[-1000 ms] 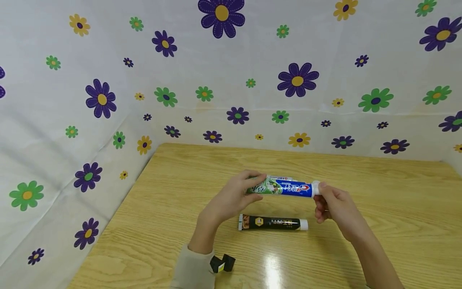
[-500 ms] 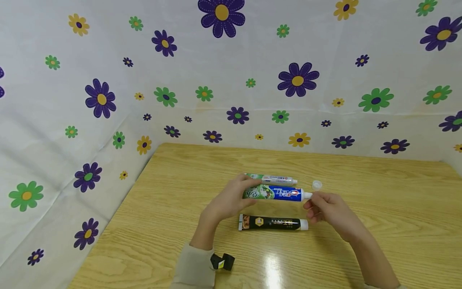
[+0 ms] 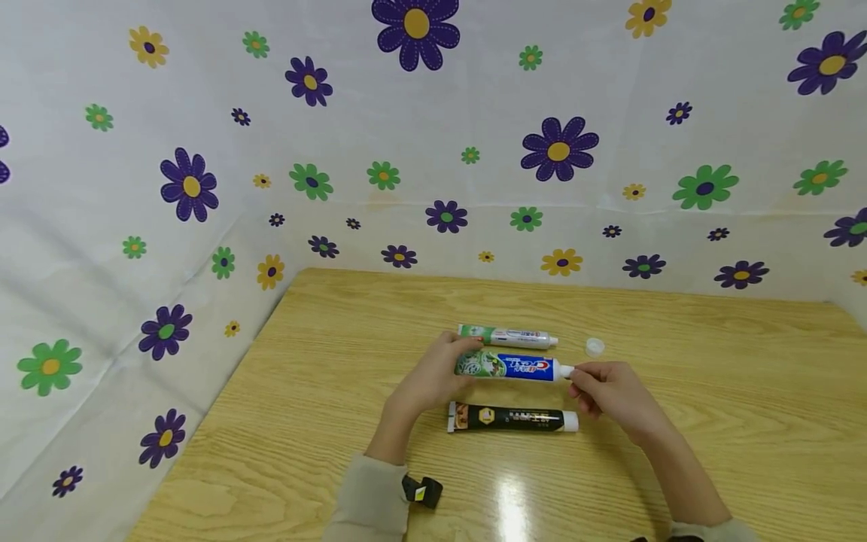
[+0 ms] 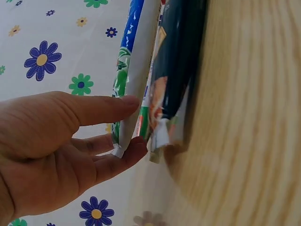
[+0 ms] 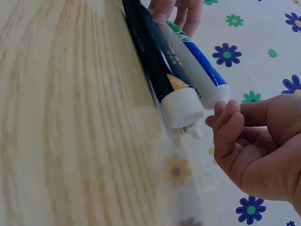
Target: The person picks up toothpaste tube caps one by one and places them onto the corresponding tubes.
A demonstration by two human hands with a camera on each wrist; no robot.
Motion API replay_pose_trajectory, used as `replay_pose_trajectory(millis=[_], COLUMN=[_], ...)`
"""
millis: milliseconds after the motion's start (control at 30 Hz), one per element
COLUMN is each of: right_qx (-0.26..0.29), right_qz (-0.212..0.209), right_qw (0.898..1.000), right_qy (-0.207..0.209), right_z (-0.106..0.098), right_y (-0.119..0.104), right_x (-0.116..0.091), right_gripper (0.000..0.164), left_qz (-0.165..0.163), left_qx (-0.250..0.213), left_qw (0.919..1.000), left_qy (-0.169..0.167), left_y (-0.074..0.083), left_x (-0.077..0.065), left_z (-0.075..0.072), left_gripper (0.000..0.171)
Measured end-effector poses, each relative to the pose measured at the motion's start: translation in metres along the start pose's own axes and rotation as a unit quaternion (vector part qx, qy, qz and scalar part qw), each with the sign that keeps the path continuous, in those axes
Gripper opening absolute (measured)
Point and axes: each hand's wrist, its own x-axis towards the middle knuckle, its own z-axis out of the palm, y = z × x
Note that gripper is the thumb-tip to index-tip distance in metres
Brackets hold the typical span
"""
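Observation:
My left hand (image 3: 433,376) holds a blue and green Crest toothpaste tube (image 3: 524,367) by its flat end, thumb on one face and fingers behind it, as the left wrist view shows. At the tube's white nozzle end (image 3: 564,372), my right hand (image 3: 612,395) pinches with thumb and fingertips. A loose white cap (image 3: 594,347) lies on the table beyond the right fingers. Behind the held tube lies a smaller white and green toothpaste tube (image 3: 524,339). In front of it is a black toothpaste tube (image 3: 511,418) with a white cap (image 5: 182,108).
Everything is on a wood-grain table (image 3: 305,391). A white cloth (image 3: 474,98) printed with flowers hangs along the back and left side. Around my left wrist sits a small black device (image 3: 423,492).
The Crest tube has come down and left, uncovering the white and green tube behind it. My right hand has shifted left with its nozzle end, and the loose cap shows on the table.

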Motion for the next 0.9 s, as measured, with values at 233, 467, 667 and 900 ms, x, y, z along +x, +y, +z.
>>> replay_pose_trajectory(millis=[233, 467, 667, 900], right_qx=[-0.032, -0.052, -0.060, -0.130], right_qz=[0.007, 0.011, -0.002, -0.023], right_qw=[0.999, 0.999, 0.998, 0.991], right_qy=[-0.003, -0.004, -0.004, 0.025], right_z=[-0.004, -0.008, -0.008, -0.004], right_y=[0.009, 0.013, 0.014, 0.016], right_x=[0.007, 0.010, 0.010, 0.011], right_gripper=[0.029, 0.029, 0.027, 0.022], left_qz=[-0.008, -0.013, -0.005, -0.001], left_qx=[-0.021, -0.002, 0.018, 0.031], left_qw=[0.9997, 0.9998, 0.9995, 0.9993], left_qy=[-0.004, -0.015, -0.027, -0.023], left_y=[-0.009, -0.015, -0.017, -0.017], left_x=[0.005, 0.004, 0.002, 0.000], left_z=[0.006, 0.004, 0.000, -0.003], left_gripper=[0.049, 0.053, 0.050, 0.042])
